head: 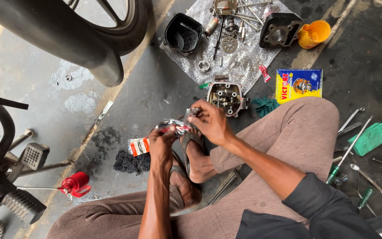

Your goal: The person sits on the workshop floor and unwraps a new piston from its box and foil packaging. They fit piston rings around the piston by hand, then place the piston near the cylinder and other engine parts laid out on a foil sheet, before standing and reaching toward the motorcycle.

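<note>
A small clear packet (173, 128) with red print is pinched in the closed grip of the left hand (162, 144), its far end pulled by the closed right hand (211, 124) — just above the sandalled feet. Just beyond the grip, an engine cylinder head (226, 97) lies on the floor.

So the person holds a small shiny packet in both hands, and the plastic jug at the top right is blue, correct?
Not quite: the plastic jug at the top right is orange-yellow, not blue. The head view shows it beside the black cylinder block. The left hand and right hand do hold the small shiny packet.
</note>
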